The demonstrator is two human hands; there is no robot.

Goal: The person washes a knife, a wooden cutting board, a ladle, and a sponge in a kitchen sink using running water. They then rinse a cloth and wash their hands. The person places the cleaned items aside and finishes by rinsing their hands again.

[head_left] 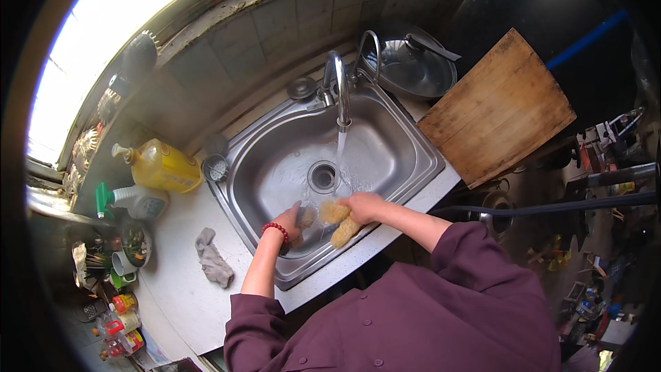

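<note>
A stainless-steel sink (258,186) lies before me, its tap (341,93) running a stream of water. My right hand (365,207) grips a yellow, fibrous loofah sponge (345,233), bent so that two lobes stick out, at the sink's near side. Just left of it, my left hand (289,221), with a red bead bracelet at the wrist, is closed around a grey-brown lump (308,217). That lump is blurred and partly covered by the fingers, so its kind is unclear. Water falls and splashes just beyond both hands, near the round drain (323,177).
A crumpled grey cloth (214,258) lies on the white counter, left of the sink. Behind it stand a yellow pump bottle (168,165) and a green-topped spray bottle (139,201). A wooden cutting board (501,108) and a glass pan lid (413,70) are at right.
</note>
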